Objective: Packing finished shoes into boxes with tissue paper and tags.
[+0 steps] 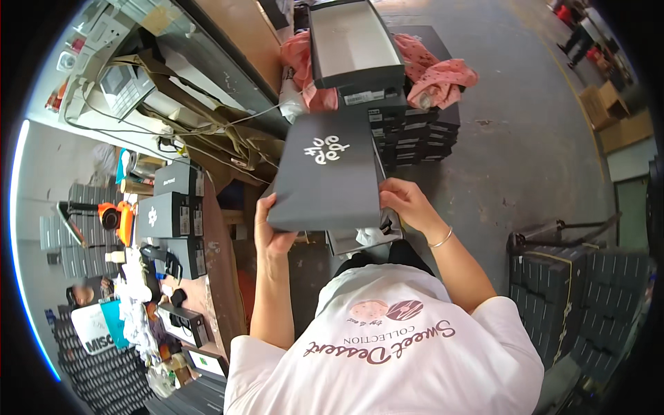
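Note:
I hold a dark grey shoe-box lid (325,173) with white lettering on its top in both hands, in front of my chest. My left hand (271,232) grips the lid's near left corner, thumb on the side. The fingers of my right hand (407,200) close over the lid's right edge. Under the lid sits the box's lower part (360,242), with a bit of white paper showing inside. Most of that box is hidden by the lid. My white printed T-shirt fills the lower middle of the view.
Ahead stands a stack of dark boxes (415,131) with an open box (353,41) and pink cloth (443,72) on top. A cluttered wooden table (221,277) with boxes (169,214) lies left. Dark stacked cartons (581,290) stand right. Another person (581,34) is far off.

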The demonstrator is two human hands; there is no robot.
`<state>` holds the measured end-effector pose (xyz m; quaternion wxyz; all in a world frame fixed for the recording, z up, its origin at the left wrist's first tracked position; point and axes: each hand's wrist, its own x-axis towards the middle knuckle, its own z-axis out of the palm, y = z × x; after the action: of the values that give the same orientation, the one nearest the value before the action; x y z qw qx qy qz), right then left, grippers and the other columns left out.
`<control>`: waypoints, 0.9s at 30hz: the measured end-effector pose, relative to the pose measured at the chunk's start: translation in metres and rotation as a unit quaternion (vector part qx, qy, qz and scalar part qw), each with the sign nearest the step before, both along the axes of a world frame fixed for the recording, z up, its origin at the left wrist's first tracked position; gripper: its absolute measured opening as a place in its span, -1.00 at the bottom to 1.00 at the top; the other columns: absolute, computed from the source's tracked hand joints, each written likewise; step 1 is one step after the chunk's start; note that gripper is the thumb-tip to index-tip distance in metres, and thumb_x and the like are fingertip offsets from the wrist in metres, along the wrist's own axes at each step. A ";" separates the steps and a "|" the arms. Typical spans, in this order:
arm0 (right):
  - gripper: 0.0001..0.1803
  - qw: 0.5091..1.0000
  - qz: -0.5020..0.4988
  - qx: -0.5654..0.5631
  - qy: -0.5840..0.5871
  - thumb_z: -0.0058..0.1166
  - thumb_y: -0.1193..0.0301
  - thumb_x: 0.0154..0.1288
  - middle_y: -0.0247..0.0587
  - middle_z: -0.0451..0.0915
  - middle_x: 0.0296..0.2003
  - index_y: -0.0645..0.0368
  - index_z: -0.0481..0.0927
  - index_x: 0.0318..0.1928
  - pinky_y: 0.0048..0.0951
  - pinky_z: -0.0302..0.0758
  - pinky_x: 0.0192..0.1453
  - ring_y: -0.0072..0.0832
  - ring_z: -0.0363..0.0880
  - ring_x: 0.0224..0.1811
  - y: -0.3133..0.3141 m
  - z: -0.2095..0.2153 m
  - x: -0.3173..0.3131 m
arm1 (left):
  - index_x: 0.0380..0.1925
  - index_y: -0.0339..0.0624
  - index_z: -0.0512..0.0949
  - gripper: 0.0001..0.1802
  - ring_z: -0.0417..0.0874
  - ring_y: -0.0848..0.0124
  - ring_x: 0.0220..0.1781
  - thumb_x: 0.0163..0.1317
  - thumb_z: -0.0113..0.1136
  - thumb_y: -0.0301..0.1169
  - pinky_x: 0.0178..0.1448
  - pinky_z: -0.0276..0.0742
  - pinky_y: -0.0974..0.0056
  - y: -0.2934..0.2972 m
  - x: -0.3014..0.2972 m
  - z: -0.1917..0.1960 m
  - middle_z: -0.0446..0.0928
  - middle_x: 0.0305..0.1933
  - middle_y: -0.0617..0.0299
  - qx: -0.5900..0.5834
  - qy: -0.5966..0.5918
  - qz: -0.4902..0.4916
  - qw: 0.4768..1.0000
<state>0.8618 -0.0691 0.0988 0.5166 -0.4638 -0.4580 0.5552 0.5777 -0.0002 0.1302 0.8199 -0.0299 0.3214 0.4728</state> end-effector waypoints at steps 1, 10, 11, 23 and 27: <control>-0.84 0.987 0.011 0.022 -0.158 0.17 0.42 0.27 -0.30 0.53 -0.34 0.27 0.52 -0.28 -0.50 0.51 -0.25 -0.53 0.56 -0.31 0.003 0.000 0.008 | -0.18 -0.25 0.52 -0.73 0.62 0.26 -0.09 0.16 0.16 -0.33 0.00 0.60 0.18 -0.004 -0.008 0.005 0.59 -0.13 0.13 0.084 0.032 0.019 0.996; -0.92 0.906 0.103 0.082 -0.402 0.03 0.48 0.15 -0.11 0.54 -0.35 0.20 0.55 -0.34 -0.25 0.51 -0.17 -0.13 0.56 -0.28 0.014 -0.021 0.022 | 0.13 -0.33 0.32 -0.37 0.58 0.42 -0.10 0.02 0.32 -0.58 -0.14 0.55 0.39 -0.053 -0.073 0.026 0.51 -0.07 0.14 0.312 0.576 -0.003 0.756; -0.92 0.906 0.084 0.087 -0.405 0.03 0.48 0.16 -0.12 0.54 -0.35 0.19 0.55 -0.34 -0.25 0.51 -0.17 -0.13 0.56 -0.28 0.018 -0.022 0.017 | 0.02 -0.28 0.40 -0.52 0.55 0.52 -0.22 0.05 0.28 -0.65 -0.22 0.51 0.42 -0.048 -0.078 0.011 0.54 -0.17 0.24 0.365 0.631 -0.089 0.679; -0.91 0.888 0.039 0.091 -0.448 0.03 0.48 0.17 -0.15 0.55 -0.35 0.19 0.55 -0.30 -0.21 0.50 -0.17 -0.14 0.55 -0.28 0.030 -0.021 0.016 | -0.30 -0.26 0.47 -0.72 0.64 -0.01 -0.35 0.00 0.32 -0.43 -0.31 0.54 0.13 -0.117 -0.058 -0.097 0.58 -0.42 -0.06 0.303 0.775 -0.171 0.528; -0.66 0.891 0.067 0.129 -0.429 0.20 0.37 0.10 -0.14 0.53 -0.14 0.13 0.53 -0.08 -0.23 0.47 0.02 -0.15 0.51 -0.07 0.025 -0.021 -0.014 | -0.23 -0.28 0.46 -0.68 0.63 -0.05 -0.29 0.06 0.29 -0.37 -0.26 0.55 0.08 -0.111 -0.075 -0.110 0.60 -0.33 -0.08 0.242 0.779 -0.230 0.531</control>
<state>0.8483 -0.0439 0.0781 0.2868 -0.5543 -0.7329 0.2709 0.5025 -0.1113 0.0197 0.3011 0.6244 0.7019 0.1640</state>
